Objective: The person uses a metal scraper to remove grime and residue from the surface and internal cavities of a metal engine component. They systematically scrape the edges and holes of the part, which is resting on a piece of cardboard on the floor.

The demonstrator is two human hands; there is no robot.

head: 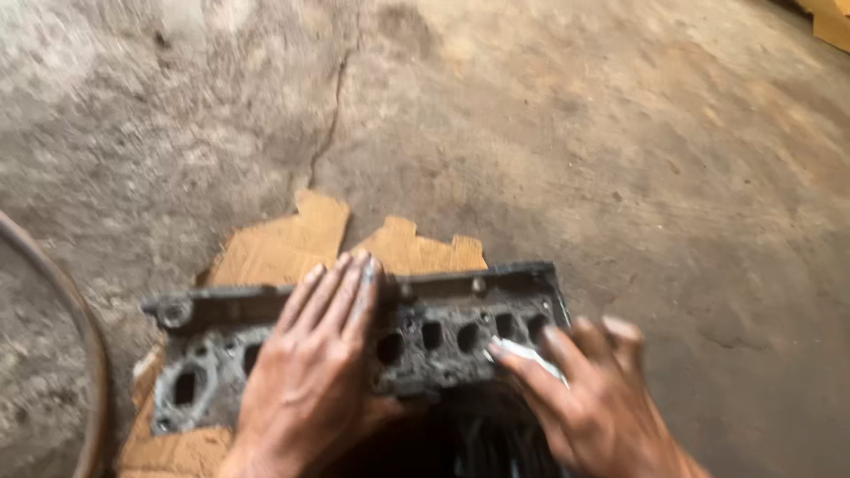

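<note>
A dark, grimy metal engine cylinder head (460, 332) with several rectangular port holes lies on torn brown cardboard (283, 248) on the floor. My left hand (314, 372) rests flat on its top, fingers together and pointing away from me. My right hand (589, 398) is at the part's right end and pinches a small pale flat strip (527, 354) against the ported face. The picture is motion-blurred, so fine detail of the strip is unclear.
The floor is rough, stained concrete with a crack (332, 115) running from the cardboard toward the top. A curved dark hoop or rim (84, 327) arcs along the left edge. A brown scrap (832, 22) shows at the top right corner.
</note>
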